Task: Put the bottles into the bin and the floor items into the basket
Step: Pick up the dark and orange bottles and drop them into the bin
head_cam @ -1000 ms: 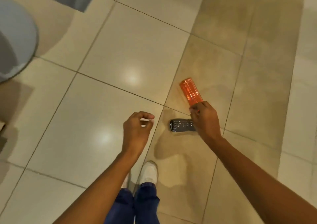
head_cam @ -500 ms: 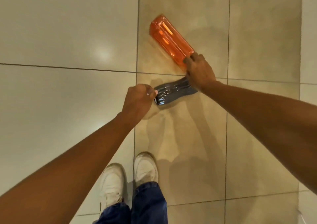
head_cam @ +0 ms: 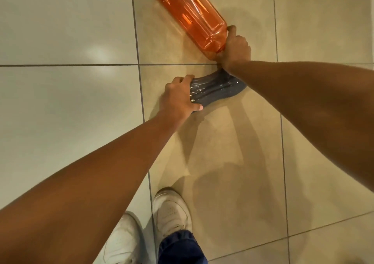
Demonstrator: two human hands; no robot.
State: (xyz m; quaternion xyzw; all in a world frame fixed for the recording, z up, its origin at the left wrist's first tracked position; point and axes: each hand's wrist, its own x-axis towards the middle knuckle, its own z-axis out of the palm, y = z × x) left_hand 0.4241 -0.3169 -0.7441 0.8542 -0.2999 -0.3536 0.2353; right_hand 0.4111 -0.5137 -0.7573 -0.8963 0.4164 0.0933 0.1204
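An orange transparent bottle (head_cam: 192, 14) lies on the tiled floor, pointing away to the upper left. My right hand (head_cam: 234, 46) grips its near end, and the neck is hidden under my fingers. Just below it a ribbed grey bottle (head_cam: 216, 89) lies across the floor. My left hand (head_cam: 178, 98) holds the grey bottle's left end, fingers over the top and thumb underneath. My right forearm crosses over the grey bottle's right end.
Glossy beige floor tiles (head_cam: 70, 31) fill the view. My two white shoes (head_cam: 172, 213) and a blue trouser leg (head_cam: 178, 247) are at the bottom centre. No bin or basket shows in this view.
I have bent lower, so both bottles look larger. My left hand went from a fist beside the grey bottle to gripping its end. My right hand stays on the orange bottle.
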